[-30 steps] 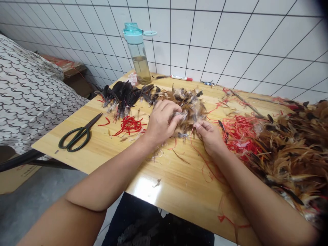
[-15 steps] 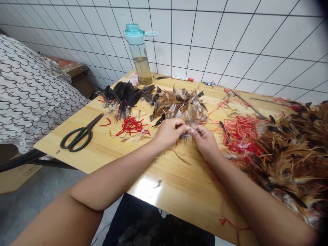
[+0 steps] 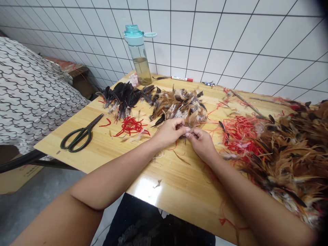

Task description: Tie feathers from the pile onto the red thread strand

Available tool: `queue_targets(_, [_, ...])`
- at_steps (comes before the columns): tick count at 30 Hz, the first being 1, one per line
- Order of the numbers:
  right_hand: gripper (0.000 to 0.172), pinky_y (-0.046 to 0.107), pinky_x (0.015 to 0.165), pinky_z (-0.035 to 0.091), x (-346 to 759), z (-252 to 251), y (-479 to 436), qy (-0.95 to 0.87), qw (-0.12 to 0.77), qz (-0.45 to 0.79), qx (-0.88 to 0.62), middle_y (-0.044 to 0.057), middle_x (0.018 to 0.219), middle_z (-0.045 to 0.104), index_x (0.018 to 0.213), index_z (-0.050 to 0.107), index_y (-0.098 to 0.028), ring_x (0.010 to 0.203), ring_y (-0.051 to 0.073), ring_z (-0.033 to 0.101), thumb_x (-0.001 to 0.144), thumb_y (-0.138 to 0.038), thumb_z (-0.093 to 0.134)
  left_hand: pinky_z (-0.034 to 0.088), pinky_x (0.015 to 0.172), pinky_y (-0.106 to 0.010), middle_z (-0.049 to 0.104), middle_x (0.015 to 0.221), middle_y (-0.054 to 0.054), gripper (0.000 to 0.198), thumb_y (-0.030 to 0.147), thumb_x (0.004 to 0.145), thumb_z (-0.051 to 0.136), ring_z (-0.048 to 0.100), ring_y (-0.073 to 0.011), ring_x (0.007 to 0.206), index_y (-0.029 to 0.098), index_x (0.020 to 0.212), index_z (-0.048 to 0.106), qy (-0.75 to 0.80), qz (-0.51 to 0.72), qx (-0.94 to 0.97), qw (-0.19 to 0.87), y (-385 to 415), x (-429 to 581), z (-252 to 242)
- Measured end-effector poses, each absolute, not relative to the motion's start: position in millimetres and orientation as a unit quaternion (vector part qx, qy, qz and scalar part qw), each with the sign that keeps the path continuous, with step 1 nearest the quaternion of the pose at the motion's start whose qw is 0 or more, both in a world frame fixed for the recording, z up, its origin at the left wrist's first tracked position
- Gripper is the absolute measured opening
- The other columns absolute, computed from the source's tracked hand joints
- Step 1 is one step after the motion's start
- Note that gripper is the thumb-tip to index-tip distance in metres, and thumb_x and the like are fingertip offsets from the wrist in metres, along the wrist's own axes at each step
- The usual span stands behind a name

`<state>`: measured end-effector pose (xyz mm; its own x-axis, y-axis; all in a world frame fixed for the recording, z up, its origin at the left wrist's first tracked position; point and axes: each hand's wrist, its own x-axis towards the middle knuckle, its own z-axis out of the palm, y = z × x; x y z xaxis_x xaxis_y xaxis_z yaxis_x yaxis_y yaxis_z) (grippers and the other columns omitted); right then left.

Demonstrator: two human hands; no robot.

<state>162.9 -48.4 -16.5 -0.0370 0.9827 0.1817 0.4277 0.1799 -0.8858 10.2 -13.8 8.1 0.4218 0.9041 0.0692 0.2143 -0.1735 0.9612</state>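
Observation:
My left hand (image 3: 171, 131) is closed in a pinch, with a small tuft of brown feathers (image 3: 192, 119) rising beyond its fingertips. Against its thumb tip, my right hand (image 3: 202, 140) pinches too; what lies between its fingers is too small to make out. Just behind both hands lies a pile of brown and grey feathers (image 3: 176, 104). Black feather bunches (image 3: 125, 97) are left of it. In front of those sits a small heap of red string (image 3: 131, 126).
Black-handled scissors (image 3: 81, 134) lie at the left on the wooden table (image 3: 164, 184). A water bottle (image 3: 139, 59) and a red-capped marker (image 3: 181, 79) stand and lie near the tiled wall. Tangled red string (image 3: 241, 136) and a large brown feather heap (image 3: 294, 153) cover the right side.
My right hand has shifted slightly left and in toward my left hand, its fingertips still pinched. My left hand has stayed nearly in place.

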Motion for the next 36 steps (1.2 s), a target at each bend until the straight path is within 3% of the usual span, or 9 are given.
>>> queue_targets(8, [0.024,0.029,0.068,0.045,163,-12,-49,-0.543,0.471,0.452,-0.529,0.003,0.078,0.068,0.083,0.069,-0.018,0.068,0.015,0.056,0.073,-0.040,0.065,0.038,0.060,-0.023,0.052,0.064,0.003,0.029,0.034,0.067,0.074,0.046,-0.0072,0.060,0.014,0.067,0.052,0.390,0.403,0.582,0.588,-10,8,4])
queue_targets(14, [0.027,0.025,0.058,0.038,164,-11,-49,-0.545,0.454,0.466,-0.529,-0.001,0.064,0.057,0.074,0.064,-0.019,0.060,0.011,0.045,0.069,-0.045,0.068,0.039,0.061,-0.023,0.053,0.062,0.004,0.030,0.032,0.062,0.078,0.048,-0.0069,0.060,0.014,0.067,0.054,0.372,0.398,0.557,0.627,-11,11,2])
queue_targets(18, [0.029,0.026,0.058,0.037,164,-10,-48,-0.537,0.466,0.474,-0.520,-0.002,0.061,0.052,0.067,0.058,-0.019,0.059,0.011,0.043,0.067,-0.046,0.069,0.042,0.064,-0.023,0.056,0.067,0.002,0.024,0.031,0.069,0.072,0.052,-0.0079,0.063,0.014,0.073,0.055,0.350,0.383,0.569,0.637,-13,11,7])
queue_targets(20, [0.030,0.025,0.057,0.036,165,-8,-47,-0.526,0.480,0.474,-0.519,-0.002,0.060,0.050,0.065,0.055,-0.020,0.059,0.011,0.042,0.069,-0.048,0.067,0.043,0.064,-0.023,0.058,0.070,0.001,0.018,0.029,0.076,0.066,0.053,-0.0088,0.065,0.014,0.077,0.057,0.359,0.380,0.629,0.575,-12,8,12])
queue_targets(23, [0.031,0.025,0.053,0.032,169,-6,-46,-0.506,0.494,0.471,-0.527,-0.004,0.056,0.044,0.066,0.053,-0.021,0.055,0.011,0.037,0.070,-0.049,0.066,0.043,0.067,-0.025,0.059,0.077,-0.001,0.005,0.020,0.077,0.063,0.053,-0.0105,0.070,0.015,0.079,0.063,0.387,0.345,0.766,0.380,-8,0,19])
queue_targets(27, [0.032,0.025,0.053,0.029,173,-7,-43,-0.495,0.509,0.457,-0.536,-0.006,0.054,0.040,0.065,0.052,-0.021,0.052,0.010,0.032,0.070,-0.049,0.065,0.043,0.077,-0.029,0.059,0.083,-0.003,0.007,0.015,0.078,0.063,0.054,-0.0152,0.082,0.017,0.083,0.067,0.368,0.250,0.876,0.188,-4,-8,17])
queue_targets(31, [0.028,0.026,0.057,0.032,172,-12,-42,-0.525,0.497,0.420,-0.549,-0.004,0.060,0.044,0.065,0.053,-0.020,0.057,0.011,0.038,0.072,-0.045,0.063,0.044,0.083,-0.034,0.061,0.091,-0.005,0.011,0.020,0.080,0.063,0.054,-0.0201,0.091,0.019,0.090,0.067,0.360,0.185,0.904,0.135,-6,-6,8])
queue_targets(36, [0.024,0.025,0.056,0.033,171,-14,-43,-0.553,0.475,0.383,-0.567,-0.003,0.057,0.044,0.064,0.054,-0.020,0.058,0.012,0.038,0.074,-0.041,0.060,0.043,0.081,-0.033,0.060,0.087,-0.006,0.015,0.015,0.085,0.050,0.053,-0.0198,0.088,0.018,0.083,0.065,0.355,0.169,0.910,0.129,-9,-3,7])
